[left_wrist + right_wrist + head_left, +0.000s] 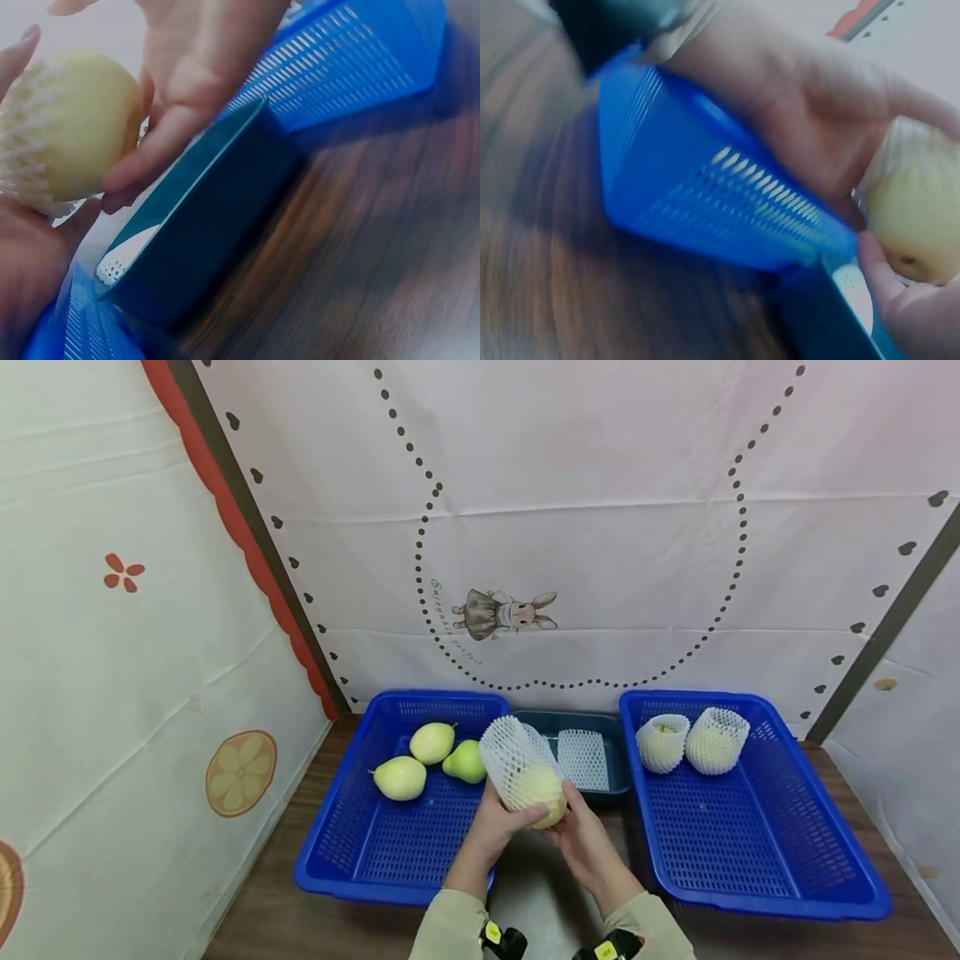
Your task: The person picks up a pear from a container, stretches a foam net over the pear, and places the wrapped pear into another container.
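Blue plastic makes the left basket, where three loose pears sit. Between the baskets, the left hand and right hand both hold one pear, its long white net leaning up and left, away from them, its bare end by the right hand's fingers; the fingers underneath are hidden, and so is part of the dark tray. The right basket has two netted pears.
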Available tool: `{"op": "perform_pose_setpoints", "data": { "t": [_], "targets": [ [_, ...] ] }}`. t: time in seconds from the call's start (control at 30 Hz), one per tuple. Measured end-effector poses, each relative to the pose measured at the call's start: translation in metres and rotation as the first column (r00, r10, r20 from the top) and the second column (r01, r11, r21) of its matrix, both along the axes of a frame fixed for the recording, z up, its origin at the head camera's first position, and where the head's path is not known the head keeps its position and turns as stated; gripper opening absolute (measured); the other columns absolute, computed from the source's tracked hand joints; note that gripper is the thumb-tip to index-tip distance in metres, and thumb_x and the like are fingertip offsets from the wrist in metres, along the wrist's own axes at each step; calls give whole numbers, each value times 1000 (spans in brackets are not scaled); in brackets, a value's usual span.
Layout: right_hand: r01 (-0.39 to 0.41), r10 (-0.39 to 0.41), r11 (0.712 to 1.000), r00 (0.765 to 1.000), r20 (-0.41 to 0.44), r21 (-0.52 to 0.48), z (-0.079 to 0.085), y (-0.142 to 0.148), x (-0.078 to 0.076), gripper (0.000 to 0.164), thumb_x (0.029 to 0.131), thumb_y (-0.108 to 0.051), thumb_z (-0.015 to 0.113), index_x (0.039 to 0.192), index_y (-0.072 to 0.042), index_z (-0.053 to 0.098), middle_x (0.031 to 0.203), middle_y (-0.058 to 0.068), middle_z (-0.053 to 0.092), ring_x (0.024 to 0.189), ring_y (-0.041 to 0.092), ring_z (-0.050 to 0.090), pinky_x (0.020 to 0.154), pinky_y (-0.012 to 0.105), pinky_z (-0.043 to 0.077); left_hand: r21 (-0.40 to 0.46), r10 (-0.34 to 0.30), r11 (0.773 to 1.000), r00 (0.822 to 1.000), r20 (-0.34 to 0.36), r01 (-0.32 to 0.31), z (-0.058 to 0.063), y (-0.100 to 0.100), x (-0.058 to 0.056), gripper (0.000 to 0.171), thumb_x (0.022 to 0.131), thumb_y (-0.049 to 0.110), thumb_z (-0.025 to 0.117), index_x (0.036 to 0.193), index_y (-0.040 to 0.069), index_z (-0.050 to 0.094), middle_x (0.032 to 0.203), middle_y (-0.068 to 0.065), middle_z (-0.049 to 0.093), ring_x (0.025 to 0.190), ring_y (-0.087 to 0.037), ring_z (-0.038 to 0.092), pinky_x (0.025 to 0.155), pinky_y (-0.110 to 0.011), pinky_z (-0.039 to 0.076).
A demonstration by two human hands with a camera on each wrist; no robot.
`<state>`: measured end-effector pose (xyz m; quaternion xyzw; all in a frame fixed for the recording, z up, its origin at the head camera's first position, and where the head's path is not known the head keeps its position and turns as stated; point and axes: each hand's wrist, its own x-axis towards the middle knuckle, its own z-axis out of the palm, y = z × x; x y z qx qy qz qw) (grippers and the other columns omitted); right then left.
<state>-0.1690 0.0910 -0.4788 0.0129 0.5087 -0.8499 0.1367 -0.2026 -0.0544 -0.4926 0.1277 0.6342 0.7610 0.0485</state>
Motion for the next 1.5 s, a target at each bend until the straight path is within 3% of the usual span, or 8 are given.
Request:
{"op": "perform_pose_setpoints", "data": {
  "t": [0.1, 0.33, 0.67, 0.83, 0.97, 1.17, 1.37, 1.5],
  "targets": [
    [-7, 7, 1000, 1000, 16, -25, 5, 0, -3, 63, 98, -46, 37, 142, -4, 23, 132, 13, 41, 112, 16, 48, 96, 33, 39, -83, -49, 996, 998, -41, 45, 7, 1, 3, 98, 69, 9, 81, 144, 16, 19, 137, -6, 40, 119, -19, 41, 99, -31, 33],
    [4, 8, 990, 997, 80, -141, 17, 3, -3, 56, 98, -37, 40, 141, -4, 25, 128, 10, 43, 105, 13, 50, 81, 22, 42, -96, -94, 992, 990, -106, 84, 24, 1, 11, 106, 67, 9, 82, 145, 11, 10, 138, -10, 35, 121, -22, 38, 101, -33, 30],
    [18, 26, 932, 993, 116, -361, 20, 2, -2, 40, 101, -27, 31, 135, -6, 31, 123, 5, 52, 105, 13, 53, 83, 24, 45, -102, -7, 995, 997, -75, 0, 2, 2, 1, 108, 64, 10, 85, 142, 12, 11, 139, -13, 32, 123, -27, 35, 104, -44, 23],
    [55, -10, 957, 987, 158, -286, 21, 1, -1, 34, 100, -33, 36, 121, -8, 45, 109, 5, 54, 94, 15, 51, 81, 28, 44, -97, 22, 995, 998, -60, -28, -1, 2, 1, 98, 65, 10, 84, 139, 11, 19, 136, -13, 36, 120, -27, 38, 103, -45, 25],
    [42, -9, 975, 989, 147, -219, 20, 3, -2, 45, 98, -42, 38, 126, -6, 42, 109, 6, 53, 98, 17, 50, 86, 30, 43, -96, 32, 995, 998, -49, -37, -1, 2, 0, 98, 66, 9, 84, 140, 13, 20, 136, -13, 36, 121, -28, 37, 103, -45, 24],
    [45, -2, 963, 987, 160, -266, 21, 3, -3, 52, 99, -35, 41, 136, -1, 28, 115, 8, 51, 103, 17, 51, 88, 28, 43, -117, 18, 993, 999, -42, -23, 0, 1, 1, 99, 67, 11, 83, 142, 14, 18, 138, -12, 34, 122, -28, 36, 104, -47, 24],
    [47, 12, 939, 986, 166, -342, 20, 4, -3, 44, 99, -32, 37, 131, -3, 31, 113, 8, 48, 101, 18, 48, 86, 28, 42, -92, -24, 995, 999, -22, 22, 4, 1, 1, 101, 67, 6, 82, 143, 14, 15, 138, -11, 33, 122, -26, 35, 104, -44, 24],
    [60, 9, 922, 984, 176, -383, 19, 4, -4, 47, 98, -34, 39, 134, -4, 30, 118, 10, 47, 104, 19, 47, 89, 29, 42, -12, -38, 999, 998, -42, 38, 2, 1, 0, 99, 67, 5, 82, 142, 15, 18, 140, -9, 33, 125, -25, 34, 104, -43, 25]
  ]
}}
